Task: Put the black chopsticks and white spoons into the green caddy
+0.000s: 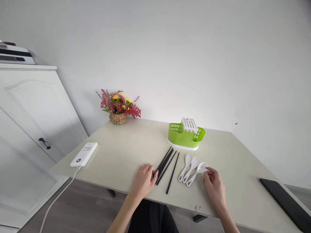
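Note:
My left hand (143,180) rests on the table (126,152) with its fingers curled against the near ends of several black chopsticks (167,162). One more chopstick lies a little apart to their right. My right hand (213,185) sits beside three white spoons (191,168), its fingertips bent and touching the bowl of the rightmost spoon. Behind them stands a green cutlery holder (186,135) with a white slotted insert.
A basket of artificial flowers (118,109) stands at the table's far left corner. A white power bank (84,154) with a cable lies near the left edge. A black flat device (286,202) lies at the right edge. A white cabinet (31,129) stands to the left.

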A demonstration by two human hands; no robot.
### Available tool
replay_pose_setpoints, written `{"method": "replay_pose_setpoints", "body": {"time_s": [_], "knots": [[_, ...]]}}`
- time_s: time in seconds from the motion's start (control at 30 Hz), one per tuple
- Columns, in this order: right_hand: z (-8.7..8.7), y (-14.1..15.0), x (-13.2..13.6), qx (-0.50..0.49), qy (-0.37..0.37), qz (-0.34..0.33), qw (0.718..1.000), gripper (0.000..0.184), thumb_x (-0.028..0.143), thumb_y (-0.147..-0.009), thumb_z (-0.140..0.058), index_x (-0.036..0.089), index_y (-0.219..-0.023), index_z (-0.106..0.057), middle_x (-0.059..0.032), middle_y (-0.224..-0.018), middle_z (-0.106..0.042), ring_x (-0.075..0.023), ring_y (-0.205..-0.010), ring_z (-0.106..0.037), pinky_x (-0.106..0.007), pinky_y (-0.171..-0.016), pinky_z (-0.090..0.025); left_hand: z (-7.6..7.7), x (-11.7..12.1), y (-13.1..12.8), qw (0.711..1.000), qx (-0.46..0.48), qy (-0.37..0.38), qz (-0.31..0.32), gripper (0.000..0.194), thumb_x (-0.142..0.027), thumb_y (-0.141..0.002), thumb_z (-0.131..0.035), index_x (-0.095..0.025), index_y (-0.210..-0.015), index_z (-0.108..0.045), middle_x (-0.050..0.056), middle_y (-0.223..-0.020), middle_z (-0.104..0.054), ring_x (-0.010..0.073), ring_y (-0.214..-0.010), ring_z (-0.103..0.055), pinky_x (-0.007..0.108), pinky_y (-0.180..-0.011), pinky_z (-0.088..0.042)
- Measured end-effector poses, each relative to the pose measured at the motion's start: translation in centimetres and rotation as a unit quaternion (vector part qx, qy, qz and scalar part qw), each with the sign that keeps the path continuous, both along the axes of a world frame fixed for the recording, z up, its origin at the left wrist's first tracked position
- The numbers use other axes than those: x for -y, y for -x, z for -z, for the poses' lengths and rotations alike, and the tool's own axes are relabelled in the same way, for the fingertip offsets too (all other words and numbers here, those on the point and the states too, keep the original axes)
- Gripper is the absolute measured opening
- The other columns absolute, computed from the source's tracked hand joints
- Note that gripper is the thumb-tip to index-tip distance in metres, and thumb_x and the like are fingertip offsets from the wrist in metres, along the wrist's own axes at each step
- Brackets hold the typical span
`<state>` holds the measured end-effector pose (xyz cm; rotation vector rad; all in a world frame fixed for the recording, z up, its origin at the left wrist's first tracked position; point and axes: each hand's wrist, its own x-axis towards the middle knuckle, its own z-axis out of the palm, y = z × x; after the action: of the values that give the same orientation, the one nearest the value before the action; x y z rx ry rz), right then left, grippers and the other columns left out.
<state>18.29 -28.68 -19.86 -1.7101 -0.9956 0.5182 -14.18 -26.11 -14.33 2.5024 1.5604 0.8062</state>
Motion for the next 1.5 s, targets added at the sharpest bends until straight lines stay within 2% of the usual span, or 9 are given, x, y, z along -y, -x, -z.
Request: {"method": "replay_pose_setpoints", "body": {"time_s": [0.33,0.6,0.9,1.03,1.23,1.5], "knots": [[-0.1,-0.1,0.0,-0.006,-0.009,-0.006,1.0,0.045,0.053,-0.087,-0.058,0.022,-0.119,-0.061,-0.0012,-0.095,-0.069,-0.0219,-0.085,-0.066,-0.036,-0.081,-0.047,0.2,0.0,0.1,1.0,0.018,0.01,-0.01,0.017,-0.031,-0.102,-0.045,-0.023,-0.088,-0.051,0.005,-0.089,-0.067,0.0233,-0.083,-0.065,0.039,-0.079,-0.05],[-0.2,0.0,0.0,-0.012,-0.006,-0.006,1.0,0.044,0.052,-0.087,-0.059,0.022,-0.119,-0.062,-0.0011,-0.095,-0.069,-0.022,-0.086,-0.065,-0.035,-0.08,-0.047,0.0,-0.1,0.5,0.998,0.04,0.042,-0.021,0.016,-0.035,-0.1,-0.048,-0.023,-0.096,-0.057,0.003,-0.075,-0.062,0.0226,-0.075,-0.063,0.037,-0.076,-0.051],[-0.3,-0.1,0.1,-0.013,-0.005,-0.008,1.0,0.045,0.053,-0.086,-0.06,0.022,-0.119,-0.062,-0.0005,-0.093,-0.069,-0.0214,-0.084,-0.064,-0.035,-0.079,-0.046,0.5,-0.3,0.6,0.994,0.077,0.065,-0.029,0.017,-0.036,-0.102,-0.045,-0.023,-0.102,-0.057,0.002,-0.075,-0.06,0.0234,-0.079,-0.064,0.036,-0.077,-0.052],[-0.1,-0.2,0.0,-0.018,-0.007,-0.008,1.0,0.047,0.053,-0.086,-0.06,0.022,-0.12,-0.062,-0.0006,-0.093,-0.069,-0.0215,-0.083,-0.065,-0.035,-0.08,-0.047,0.5,-0.3,0.6,0.994,0.081,0.056,-0.04,0.018,-0.038,-0.102,-0.043,-0.024,-0.103,-0.054,0.003,-0.082,-0.062,0.0231,-0.08,-0.066,0.036,-0.075,-0.053],[0.3,-0.4,-0.1,-0.019,-0.014,-0.011,1.0,0.047,0.053,-0.085,-0.061,0.021,-0.121,-0.062,-0.0013,-0.093,-0.069,-0.0216,-0.084,-0.065,-0.035,-0.08,-0.047,0.6,-0.3,0.6,0.996,0.058,0.028,-0.062,0.016,-0.038,-0.099,-0.051,-0.024,-0.102,-0.057,0.006,-0.094,-0.065,0.024,-0.087,-0.068,0.037,-0.079,-0.054],[0.4,-0.5,-0.1,-0.006,-0.002,-0.011,1.0,0.044,0.054,-0.088,-0.058,0.023,-0.12,-0.062,-0.0016,-0.097,-0.07,-0.0222,-0.088,-0.066,-0.034,-0.081,-0.047,1.8,-0.7,1.2,0.993,0.069,-0.018,-0.09,0.014,-0.035,-0.1,-0.053,-0.023,-0.1,-0.059,0.007,-0.098,-0.067,0.0247,-0.091,-0.069,0.041,-0.084,-0.054]]}}
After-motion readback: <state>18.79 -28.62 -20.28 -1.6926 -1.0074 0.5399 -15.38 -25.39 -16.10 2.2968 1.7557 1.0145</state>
